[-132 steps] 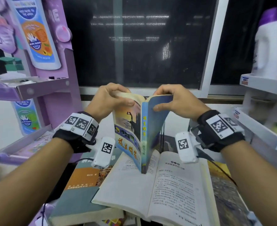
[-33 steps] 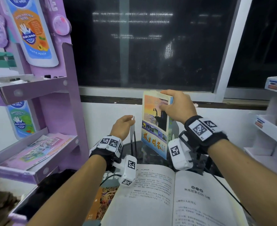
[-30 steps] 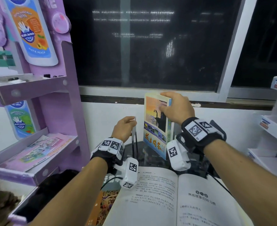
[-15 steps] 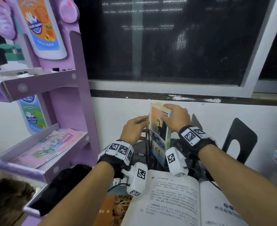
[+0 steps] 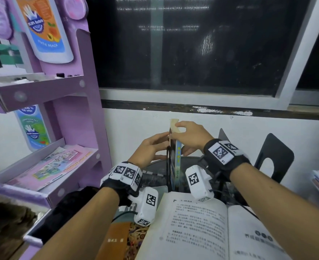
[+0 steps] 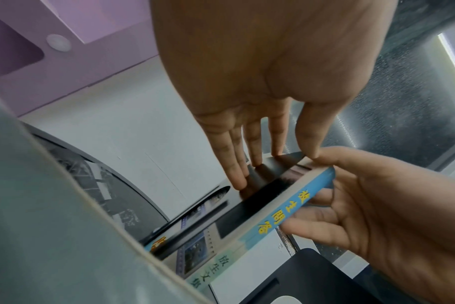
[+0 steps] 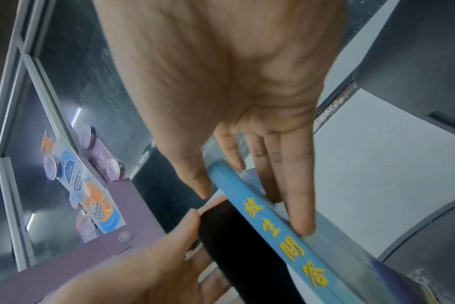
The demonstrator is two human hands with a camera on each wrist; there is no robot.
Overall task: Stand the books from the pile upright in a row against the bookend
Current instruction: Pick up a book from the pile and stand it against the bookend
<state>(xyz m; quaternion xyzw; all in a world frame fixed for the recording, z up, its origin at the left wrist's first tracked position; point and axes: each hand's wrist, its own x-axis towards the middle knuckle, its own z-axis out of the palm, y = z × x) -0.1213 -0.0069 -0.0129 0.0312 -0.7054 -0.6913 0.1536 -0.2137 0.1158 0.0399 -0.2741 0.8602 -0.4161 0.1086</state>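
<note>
A thin book with a blue spine (image 5: 177, 158) stands upright on the dark tabletop, its front cover against a thin black bookend (image 5: 167, 162). My right hand (image 5: 181, 136) pinches the book near its top, thumb by the spine (image 7: 273, 228) and fingers (image 7: 299, 205) along the back cover. My left hand (image 5: 156, 146) lies flat with straight fingers (image 6: 237, 164) pressing the bookend's (image 6: 270, 172) left face. An open book (image 5: 196, 228) lies on the pile nearest me, above an orange and teal book (image 5: 117, 237).
A purple cardboard display shelf (image 5: 76, 117) stands close on the left. A second black bookend (image 5: 275, 152) with an oval cutout stands to the right. The white wall (image 5: 136, 128) and a window sill are just behind the book.
The book has swung from cover-facing to spine-on and closed up against the bookend. My left hand has gone from the bookend's edge to flat against its side.
</note>
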